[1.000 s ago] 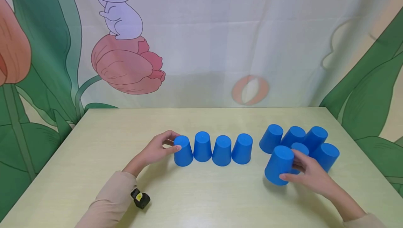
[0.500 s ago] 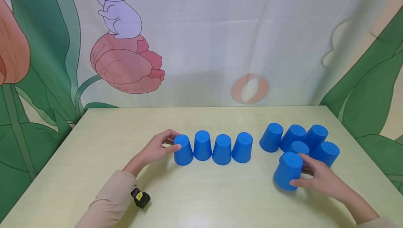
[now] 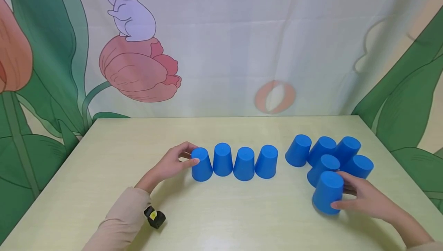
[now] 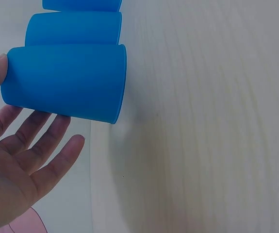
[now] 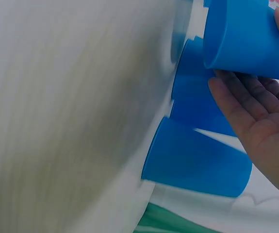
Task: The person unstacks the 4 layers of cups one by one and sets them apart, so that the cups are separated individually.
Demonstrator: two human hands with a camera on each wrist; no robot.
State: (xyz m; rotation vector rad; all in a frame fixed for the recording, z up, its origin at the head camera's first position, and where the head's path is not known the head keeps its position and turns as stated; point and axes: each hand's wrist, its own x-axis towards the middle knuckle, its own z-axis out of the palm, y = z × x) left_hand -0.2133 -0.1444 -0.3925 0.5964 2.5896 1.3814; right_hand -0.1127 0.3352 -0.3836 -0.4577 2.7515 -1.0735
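Observation:
Several blue plastic cups stand upside down on the table. My left hand [image 3: 174, 162] holds the leftmost cup [image 3: 202, 166] of a row, thumb on the near side and fingers behind; the left wrist view shows that cup [image 4: 66, 82] between thumb and fingertips. Right of it in the row stand a second cup [image 3: 222, 160], a third cup [image 3: 244, 165] and a fourth cup [image 3: 266, 162]. At front right, my right hand [image 3: 367, 197] grips another upside-down cup [image 3: 327, 195]. In the right wrist view, this cup's rim [image 5: 214, 34] appears slightly off the tabletop.
Behind the right hand is a cluster of blue cups, including a near cup [image 3: 323, 170], a right cup [image 3: 359, 166] and a back-left cup [image 3: 298, 151]. A black device [image 3: 155, 217] sits at the left wrist. A printed curtain [image 3: 221, 51] hangs behind the table [image 3: 221, 220].
My right hand has moved right and toward the front with its cup, uncovering more of the near cup in the cluster. The left hand and the row have stayed put.

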